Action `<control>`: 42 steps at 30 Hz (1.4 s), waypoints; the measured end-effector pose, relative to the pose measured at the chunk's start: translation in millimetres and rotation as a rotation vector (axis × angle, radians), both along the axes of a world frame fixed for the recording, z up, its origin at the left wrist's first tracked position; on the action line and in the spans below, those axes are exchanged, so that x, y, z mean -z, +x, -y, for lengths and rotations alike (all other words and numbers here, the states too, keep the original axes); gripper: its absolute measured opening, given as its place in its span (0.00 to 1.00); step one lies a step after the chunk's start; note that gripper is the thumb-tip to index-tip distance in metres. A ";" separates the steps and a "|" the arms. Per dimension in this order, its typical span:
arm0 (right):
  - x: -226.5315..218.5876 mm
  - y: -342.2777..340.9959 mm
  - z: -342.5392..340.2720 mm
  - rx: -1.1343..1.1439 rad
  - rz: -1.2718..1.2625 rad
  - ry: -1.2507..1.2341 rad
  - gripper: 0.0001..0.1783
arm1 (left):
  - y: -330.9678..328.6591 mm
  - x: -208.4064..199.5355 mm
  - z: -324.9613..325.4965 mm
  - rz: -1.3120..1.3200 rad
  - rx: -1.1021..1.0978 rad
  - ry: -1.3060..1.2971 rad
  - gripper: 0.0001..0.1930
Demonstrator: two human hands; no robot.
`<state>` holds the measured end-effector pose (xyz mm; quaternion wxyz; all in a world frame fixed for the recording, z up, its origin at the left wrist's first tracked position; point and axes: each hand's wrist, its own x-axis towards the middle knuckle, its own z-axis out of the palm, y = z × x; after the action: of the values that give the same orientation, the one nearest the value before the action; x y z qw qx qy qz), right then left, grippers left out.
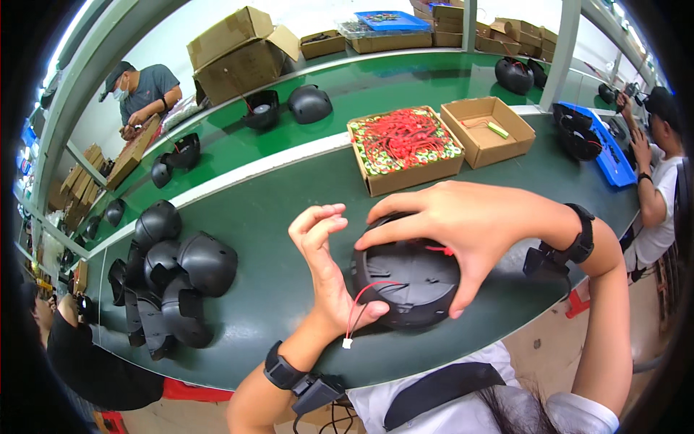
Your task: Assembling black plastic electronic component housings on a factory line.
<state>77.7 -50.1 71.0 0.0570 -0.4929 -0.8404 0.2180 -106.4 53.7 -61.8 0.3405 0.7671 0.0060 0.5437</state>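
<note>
A round black plastic shell [410,273] rests at the near edge of the green table, its hollow inside facing up. My right hand [463,220] spans it from above, fingers over the far rim and thumb on the right side, closed on it. At its left stands my left hand [324,271], fingers raised and apart. Its thumb lies against the shell's lower left rim. A thin red and black lead [356,307] runs out of the shell past this thumb and ends in a small white plug [347,343]. A bit of red [442,250] shows inside near my right hand.
Several black shells [177,267] are piled at the left. Beyond my hands stand a carton of red-wired parts [408,145] and a carton [488,130] with a green cell. A green conveyor [376,76] carries more shells. A blue tray [611,155] and a co-worker [654,170] are at the right.
</note>
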 end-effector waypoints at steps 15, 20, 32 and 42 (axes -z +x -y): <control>7.2 188.9 -238.6 0.882 0.139 0.467 0.60 | -7.6 -4.9 -1.4 -0.375 0.095 -0.147 0.30; 35.7 209.0 -253.7 1.000 0.050 0.347 0.61 | -10.9 -3.5 -1.9 -0.418 0.131 -0.223 0.29; -13.4 80.7 -337.1 0.590 0.345 0.496 0.41 | -10.7 4.8 -1.9 -0.376 0.171 -0.227 0.18; 24.0 101.8 -347.9 0.959 0.565 -0.006 0.33 | -8.9 9.4 -1.1 -0.399 0.094 -0.155 0.08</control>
<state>179.4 297.8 47.0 -0.0791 -0.8596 -0.5039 0.0294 -115.2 54.8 -71.2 0.4154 0.8306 0.0792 0.3623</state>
